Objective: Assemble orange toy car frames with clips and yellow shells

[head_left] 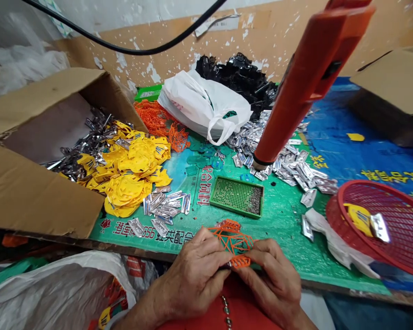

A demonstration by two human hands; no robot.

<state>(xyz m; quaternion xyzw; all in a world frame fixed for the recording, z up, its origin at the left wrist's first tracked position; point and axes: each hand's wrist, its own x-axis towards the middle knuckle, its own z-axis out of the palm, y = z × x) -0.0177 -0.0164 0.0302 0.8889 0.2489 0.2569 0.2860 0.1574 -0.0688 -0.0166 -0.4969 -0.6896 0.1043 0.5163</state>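
Note:
Low over the table's front edge, an orange lattice-like plastic piece (234, 242) is held between both hands. My left hand (200, 271) pinches its near left end, where a small dark bit shows by the fingertips. On the other side, my right hand (274, 278) is closed on the near right edge with thumb and fingers. Just beyond lies a green perforated tray (237, 196) of tiny metal parts, most heaped at its right end. Silver metal clips (165, 208) are scattered to the left of the tray.
A red handheld power tool (292, 91) hangs nose-down above more silver clips. Yellow plastic pieces (134, 167) spill from a cardboard box (37, 183) at left. A white plastic bag (199, 103), black parts (242, 78) and orange lattice pieces (158, 123) lie behind. A red basket (388, 201) stands right.

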